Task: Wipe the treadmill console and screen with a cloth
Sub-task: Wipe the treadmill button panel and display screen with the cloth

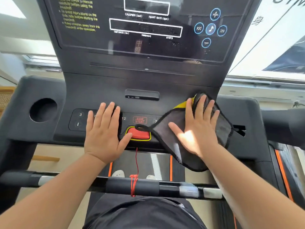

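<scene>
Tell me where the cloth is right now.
Head view: the grey cloth lies on the right side of the console, under the right hand, beside the red button.

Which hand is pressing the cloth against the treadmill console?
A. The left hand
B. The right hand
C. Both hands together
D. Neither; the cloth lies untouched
B: the right hand lies flat with spread fingers on the grey cloth, while the left hand rests bare on the console beside the red button.
</scene>
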Demonstrator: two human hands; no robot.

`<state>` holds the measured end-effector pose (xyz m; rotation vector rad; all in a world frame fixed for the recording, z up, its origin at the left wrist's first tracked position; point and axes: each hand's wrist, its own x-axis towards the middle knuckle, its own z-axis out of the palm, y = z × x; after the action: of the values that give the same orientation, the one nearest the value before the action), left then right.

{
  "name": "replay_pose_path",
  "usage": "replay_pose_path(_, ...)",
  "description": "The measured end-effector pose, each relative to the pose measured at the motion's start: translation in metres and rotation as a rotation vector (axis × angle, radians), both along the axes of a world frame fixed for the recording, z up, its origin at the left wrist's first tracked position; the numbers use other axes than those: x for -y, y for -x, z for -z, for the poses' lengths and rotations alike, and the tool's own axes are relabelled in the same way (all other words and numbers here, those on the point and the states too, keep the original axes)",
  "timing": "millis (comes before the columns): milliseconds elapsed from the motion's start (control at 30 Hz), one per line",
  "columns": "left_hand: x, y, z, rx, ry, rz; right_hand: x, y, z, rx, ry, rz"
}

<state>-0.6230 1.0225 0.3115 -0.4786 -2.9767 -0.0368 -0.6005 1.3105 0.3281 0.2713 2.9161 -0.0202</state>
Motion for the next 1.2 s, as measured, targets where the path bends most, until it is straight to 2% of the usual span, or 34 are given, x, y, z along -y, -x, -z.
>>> replay_pose_path(67,0.000,0.000,0.000,0.004,0.000,0.002,0.015,0.008,-0.002,-0.033,0.016,-0.077)
replay_pose_path(167,0.001,0.000,0.000,-0.006,-0.026,0.014,0.030,-0.007,-0.002,-0.076,0.054,-0.361)
replay_pose_path(233,0.001,-0.001,0.000,-0.017,-0.048,0.019,0.023,-0.028,-0.001,-0.063,0.069,-0.543)
replay_pose_path(300,0.001,-0.001,0.000,-0.019,-0.056,0.017,0.006,-0.050,0.003,-0.055,0.067,-0.634)
replay_pose_path(367,0.002,-0.001,0.001,-0.010,-0.054,0.020,-0.015,-0.068,0.007,-0.050,0.065,-0.602)
replay_pose_path(433,0.002,-0.001,0.001,0.004,-0.045,0.022,-0.028,-0.070,0.007,-0.034,0.048,-0.475)
replay_pose_path(533,0.002,-0.001,0.000,0.022,-0.030,0.021,-0.029,-0.041,0.001,0.005,0.022,-0.280)
replay_pose_path(633,0.001,-0.001,-0.001,0.041,-0.018,0.018,-0.016,-0.002,-0.004,-0.023,0.032,-0.188)
replay_pose_path(700,0.001,0.000,-0.002,0.057,-0.015,0.015,-0.004,0.012,-0.005,-0.023,0.032,-0.240)
replay_pose_path(767,0.002,0.000,-0.002,0.067,-0.016,0.019,0.008,0.009,-0.006,-0.021,0.048,-0.380)
replay_pose_path(900,0.002,0.000,-0.003,0.073,-0.028,0.030,0.000,-0.032,-0.001,-0.030,0.083,-0.671)
replay_pose_path(967,0.001,0.000,-0.003,0.069,-0.035,0.030,-0.017,-0.049,0.001,-0.023,0.072,-0.708)
replay_pose_path(1033,0.001,0.000,-0.004,0.070,-0.036,0.032,-0.033,-0.053,0.004,-0.010,0.057,-0.636)
replay_pose_path(1200,0.001,0.000,-0.006,0.090,-0.032,0.029,-0.033,-0.006,0.001,-0.047,0.002,-0.252)
